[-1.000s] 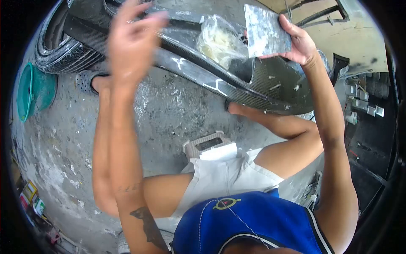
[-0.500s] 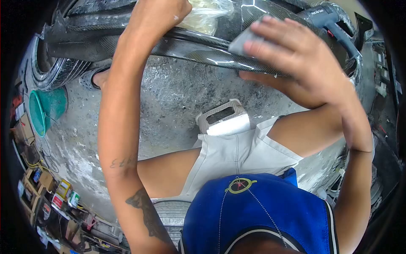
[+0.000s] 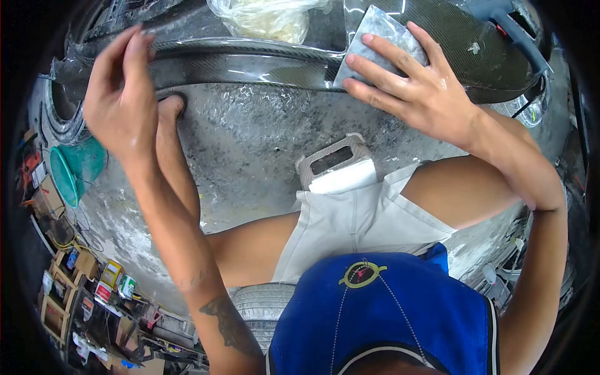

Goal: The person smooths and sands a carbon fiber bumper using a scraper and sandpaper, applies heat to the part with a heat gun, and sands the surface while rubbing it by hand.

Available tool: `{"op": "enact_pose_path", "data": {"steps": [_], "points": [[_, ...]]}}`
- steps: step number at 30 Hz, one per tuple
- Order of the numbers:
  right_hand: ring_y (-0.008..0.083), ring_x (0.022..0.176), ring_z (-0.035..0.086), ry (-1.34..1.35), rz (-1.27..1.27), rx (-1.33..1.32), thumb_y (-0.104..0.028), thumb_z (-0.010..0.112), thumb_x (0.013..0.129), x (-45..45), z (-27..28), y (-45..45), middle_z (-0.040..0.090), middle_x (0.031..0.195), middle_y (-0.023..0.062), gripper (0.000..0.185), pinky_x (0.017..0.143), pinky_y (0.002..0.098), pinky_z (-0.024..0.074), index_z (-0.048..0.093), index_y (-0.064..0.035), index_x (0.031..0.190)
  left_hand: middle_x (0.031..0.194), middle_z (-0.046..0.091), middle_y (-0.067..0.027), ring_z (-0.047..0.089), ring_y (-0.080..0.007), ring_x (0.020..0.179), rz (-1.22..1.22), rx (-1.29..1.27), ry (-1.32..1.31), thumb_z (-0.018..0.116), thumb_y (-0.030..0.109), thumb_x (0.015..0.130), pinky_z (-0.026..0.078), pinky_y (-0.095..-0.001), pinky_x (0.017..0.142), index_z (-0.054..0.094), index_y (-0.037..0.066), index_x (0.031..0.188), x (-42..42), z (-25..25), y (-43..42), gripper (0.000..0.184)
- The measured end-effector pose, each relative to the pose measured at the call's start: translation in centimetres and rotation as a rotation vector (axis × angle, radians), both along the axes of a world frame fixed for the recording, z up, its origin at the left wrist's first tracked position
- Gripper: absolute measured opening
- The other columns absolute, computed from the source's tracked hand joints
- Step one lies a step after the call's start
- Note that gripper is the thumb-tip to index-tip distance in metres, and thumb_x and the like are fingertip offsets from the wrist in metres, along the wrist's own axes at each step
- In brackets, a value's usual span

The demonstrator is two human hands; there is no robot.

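Observation:
A long, glossy black carbon-fibre part (image 3: 244,70) runs across the upper view. My right hand (image 3: 415,84) holds a flat grey rectangular pad (image 3: 382,30) against its right portion, fingers spread over the pad's face and the thumb side hidden. Over the part's left end is my left hand (image 3: 124,94), its fingers curled and the fingertips drawn together. Whether anything small sits between those fingertips I cannot make out. Behind the part lies a crumpled clear plastic sheet or bag (image 3: 269,19) with a yellowish tint.
A heat gun (image 3: 515,40) lies at the upper right. On the floor between my legs is a silver-grey frame-like piece (image 3: 340,164). A green bucket (image 3: 78,172) stands left, above cluttered wooden shelving (image 3: 59,300). A tyre (image 3: 259,309) is beneath me.
My left hand has moved left and down, away from beside the plastic. The right hand, blurred before, now shows clearly with more of the pad visible. The view has shifted slightly.

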State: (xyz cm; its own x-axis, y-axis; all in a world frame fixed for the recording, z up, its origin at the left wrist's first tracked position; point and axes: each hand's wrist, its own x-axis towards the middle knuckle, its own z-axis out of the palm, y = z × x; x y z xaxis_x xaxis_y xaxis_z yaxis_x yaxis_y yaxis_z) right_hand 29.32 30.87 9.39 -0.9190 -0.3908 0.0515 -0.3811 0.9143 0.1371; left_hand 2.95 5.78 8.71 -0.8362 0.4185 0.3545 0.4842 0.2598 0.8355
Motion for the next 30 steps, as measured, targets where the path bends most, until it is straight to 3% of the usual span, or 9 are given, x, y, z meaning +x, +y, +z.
{"op": "enact_pose_path", "data": {"steps": [2,7,12,17,23,30], "points": [[0.0236,0.142,0.05,0.011,0.005,0.002,-0.021,0.065,0.085,0.0,-0.2,-0.1,0.054,0.149,-0.0043,0.047,0.115,0.0614,0.0364,0.066,-0.0288,0.132,0.101,0.077,-0.0111,0.072,-0.0128,0.091,0.03,-0.094,-0.029,0.069,0.008,0.099,0.056,-0.0244,0.086,0.073,-0.005,0.115,0.7,0.5,-3.5,0.02],[0.023,0.141,0.05,0.103,0.019,0.0,-0.02,0.067,0.083,-0.6,-1.2,-0.6,0.055,0.148,-0.0051,0.051,0.114,0.059,0.036,0.066,-0.0295,0.133,0.098,0.075,-0.0093,0.07,-0.0135,0.09,0.125,-0.425,-0.124,0.068,0.015,0.102,0.054,-0.027,0.085,0.074,-0.002,0.117,2.2,1.3,-13.6,0.023],[0.0228,0.141,0.051,0.045,-0.037,0.002,-0.021,0.067,0.084,-1.6,-1.2,-1.6,0.055,0.149,-0.0054,0.051,0.111,0.0569,0.0371,0.066,-0.0304,0.134,0.097,0.075,-0.0092,0.069,-0.0139,0.091,0.2,-0.596,-0.247,0.068,0.021,0.102,0.053,-0.0293,0.086,0.074,0.0,0.115,4.6,1.3,-19.4,0.026],[0.0205,0.14,0.05,0.052,-0.034,-0.014,-0.024,0.065,0.086,-3.0,-1.3,-2.3,0.056,0.145,-0.0039,0.046,0.105,0.0609,0.0395,0.066,-0.0299,0.131,0.099,0.075,-0.0119,0.068,-0.0179,0.09,0.141,-0.766,-0.289,0.069,0.023,0.101,0.053,-0.0327,0.086,0.073,-0.002,0.117,5.6,1.3,-19.4,0.03],[0.0213,0.139,0.051,0.037,-0.047,-0.015,-0.022,0.067,0.083,-4.4,-1.0,-3.3,0.056,0.144,-0.0039,0.048,0.105,0.0618,0.0395,0.066,-0.0298,0.13,0.096,0.073,-0.0177,0.069,-0.0261,0.091,0.004,-0.805,-0.221,0.067,0.019,0.101,0.052,-0.0376,0.087,0.072,-0.002,0.118,5.7,1.9,-18.4,0.028],[0.0213,0.141,0.048,0.006,-0.051,0.001,-0.021,0.067,0.083,-5.6,-0.5,-4.1,0.055,0.145,-0.0041,0.048,0.108,0.0629,0.037,0.066,-0.0286,0.131,0.096,0.072,-0.019,0.069,-0.0305,0.09,0.006,-0.808,-0.235,0.066,0.017,0.1,0.052,-0.039,0.087,0.07,-0.001,0.122,6.2,2.4,-18.5,0.028]]}}
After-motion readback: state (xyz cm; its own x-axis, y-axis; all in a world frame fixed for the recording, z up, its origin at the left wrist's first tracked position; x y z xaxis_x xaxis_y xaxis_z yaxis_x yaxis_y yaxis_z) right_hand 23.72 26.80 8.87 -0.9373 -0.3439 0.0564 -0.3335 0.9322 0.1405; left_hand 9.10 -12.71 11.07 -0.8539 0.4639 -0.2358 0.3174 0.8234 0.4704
